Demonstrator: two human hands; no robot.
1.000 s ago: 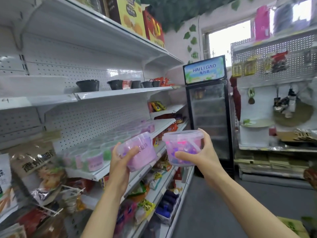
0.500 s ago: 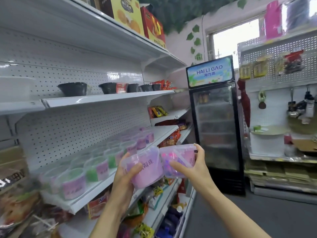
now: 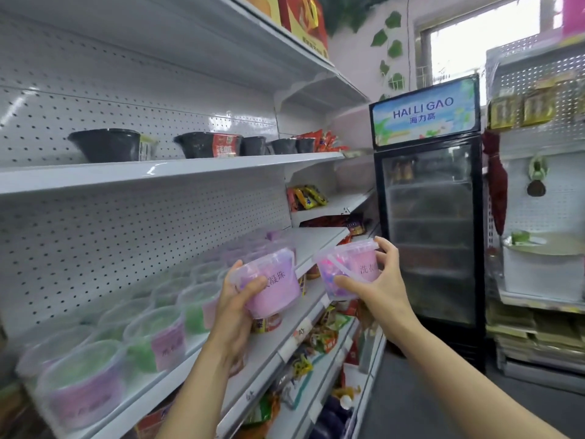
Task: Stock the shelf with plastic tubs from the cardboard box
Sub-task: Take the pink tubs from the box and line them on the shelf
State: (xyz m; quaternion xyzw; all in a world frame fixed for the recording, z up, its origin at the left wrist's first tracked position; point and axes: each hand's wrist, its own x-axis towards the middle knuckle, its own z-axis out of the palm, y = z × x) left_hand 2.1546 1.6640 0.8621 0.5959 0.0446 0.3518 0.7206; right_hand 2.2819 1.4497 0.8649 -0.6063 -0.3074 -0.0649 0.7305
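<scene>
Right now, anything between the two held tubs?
Nothing: head view shows a bare gap between left tub and right tub, only shelf edge behind.

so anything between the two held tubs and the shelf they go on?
Nothing visible. Left hand holds a purple tub, right hand a pink tub; bare shelf lies just beyond, right of the stocked tubs.

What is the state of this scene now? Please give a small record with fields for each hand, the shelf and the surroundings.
left hand: the left hand grips a pink tub, tilted, above the shelf edge
right hand: the right hand holds a second tub by rim and base
tubs: apart, not touching
shelf: the middle shelf carries rows of tubs, green and pink
shelf above: black bowls
background: a glass-door fridge
cardboard box: not in view
</scene>
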